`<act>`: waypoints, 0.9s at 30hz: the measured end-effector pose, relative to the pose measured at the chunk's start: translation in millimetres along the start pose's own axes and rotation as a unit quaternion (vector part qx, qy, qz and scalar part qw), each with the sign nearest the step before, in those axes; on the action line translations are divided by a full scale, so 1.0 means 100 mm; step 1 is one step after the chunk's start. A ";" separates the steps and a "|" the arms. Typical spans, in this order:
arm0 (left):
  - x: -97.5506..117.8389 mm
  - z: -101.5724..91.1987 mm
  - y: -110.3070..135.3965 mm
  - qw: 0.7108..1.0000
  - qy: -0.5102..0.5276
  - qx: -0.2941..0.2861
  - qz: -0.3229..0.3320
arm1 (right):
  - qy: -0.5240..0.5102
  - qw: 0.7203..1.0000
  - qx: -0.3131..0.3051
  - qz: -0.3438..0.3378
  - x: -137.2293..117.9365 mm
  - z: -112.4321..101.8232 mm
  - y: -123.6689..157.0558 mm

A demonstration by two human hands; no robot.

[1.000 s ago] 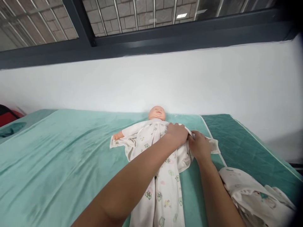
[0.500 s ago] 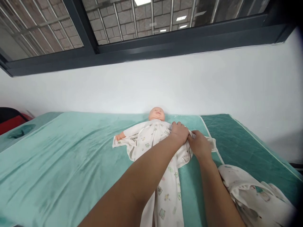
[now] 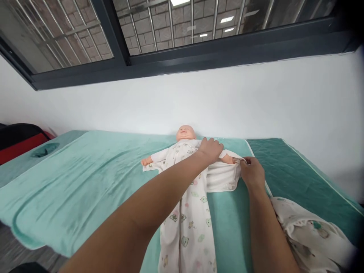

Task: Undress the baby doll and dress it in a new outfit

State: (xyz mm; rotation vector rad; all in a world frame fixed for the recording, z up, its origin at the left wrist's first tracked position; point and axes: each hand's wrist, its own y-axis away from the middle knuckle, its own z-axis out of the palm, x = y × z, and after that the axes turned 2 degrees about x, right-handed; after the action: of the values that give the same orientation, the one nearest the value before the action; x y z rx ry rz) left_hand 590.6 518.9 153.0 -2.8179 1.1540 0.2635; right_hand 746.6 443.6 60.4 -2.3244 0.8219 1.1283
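A baby doll [image 3: 185, 133] lies on its back on a teal blanket [image 3: 93, 178], head toward the white wall. It wears a white sleep garment [image 3: 187, 212] printed with small animals. My left hand [image 3: 211, 149] rests, fingers curled, on the doll's shoulder and upper arm. My right hand [image 3: 251, 172] pinches the edge of the garment's sleeve flap [image 3: 223, 176], pulled out to the right past the doll's bare arm [image 3: 227, 159].
A second crumpled printed garment [image 3: 307, 231] lies at the lower right on a darker green quilted mattress [image 3: 287, 170]. A red and black object [image 3: 19, 138] sits at the far left. A barred window [image 3: 176, 22] runs above the wall.
My right hand has drawn the sleeve flap out to the right, uncovering the doll's arm. My left hand shifted up onto the shoulder. The view tilted slightly.
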 end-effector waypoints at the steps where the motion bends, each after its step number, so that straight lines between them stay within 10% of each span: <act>1: -0.02 -0.02 0.03 1.000 -0.001 0.004 -0.002 | -0.003 1.000 0.001 0.002 0.01 0.00 -0.01; 9: 0.07 -0.05 -0.01 0.999 0.030 -0.016 -0.015 | -0.159 0.984 -0.066 -0.034 0.10 -0.08 -0.05; 14: 0.17 -0.04 0.00 0.997 0.066 -0.040 -0.013 | -0.205 0.971 0.009 -0.126 -0.03 -0.15 0.20; 18: -0.07 -0.10 0.45 0.986 0.151 0.066 -0.028 | -0.194 0.960 -0.005 -0.201 -0.22 0.03 0.42; 21: -0.44 0.04 0.91 0.927 0.281 0.204 -0.140 | -0.192 0.955 -0.065 -0.218 -0.32 0.20 0.53; 27: -0.91 0.60 1.29 0.779 0.489 0.270 -0.284 | -0.175 0.949 -0.198 -0.171 -0.55 0.39 0.75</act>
State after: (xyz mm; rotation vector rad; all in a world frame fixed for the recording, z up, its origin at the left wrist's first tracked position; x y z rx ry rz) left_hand 428.6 497.9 109.3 -2.4983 0.2236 -1.4518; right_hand 647.9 429.3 73.2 -2.3361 0.0588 1.5859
